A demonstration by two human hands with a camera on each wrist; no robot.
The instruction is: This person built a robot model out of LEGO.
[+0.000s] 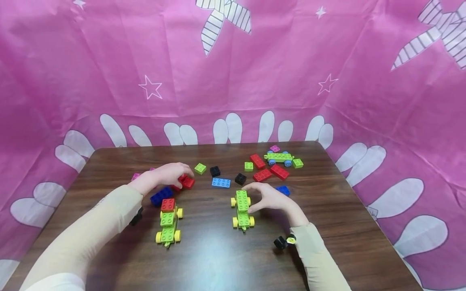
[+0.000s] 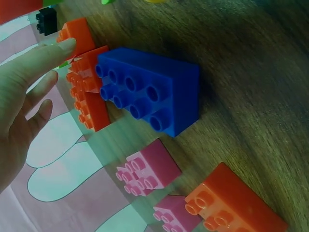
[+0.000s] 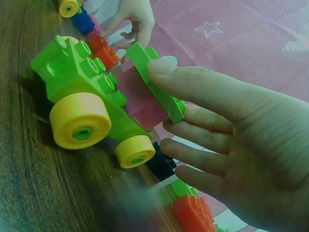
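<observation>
My right hand holds a green toy car with yellow wheels. In the right wrist view, the thumb lies on the car's raised green brick, the fingers behind it; a pink brick sits under that piece. At the left, my left hand reaches over red bricks, its fingers loosely bent. In the left wrist view, its index fingertip overlaps a red brick. Beside it lies a dark blue brick. Nearer stands a second green car topped with a red brick.
Toward the back, a light blue brick, black bricks and green bricks lie about. At the back right, a green car base with blue wheels stands among red bricks. Pink bricks lie at the left.
</observation>
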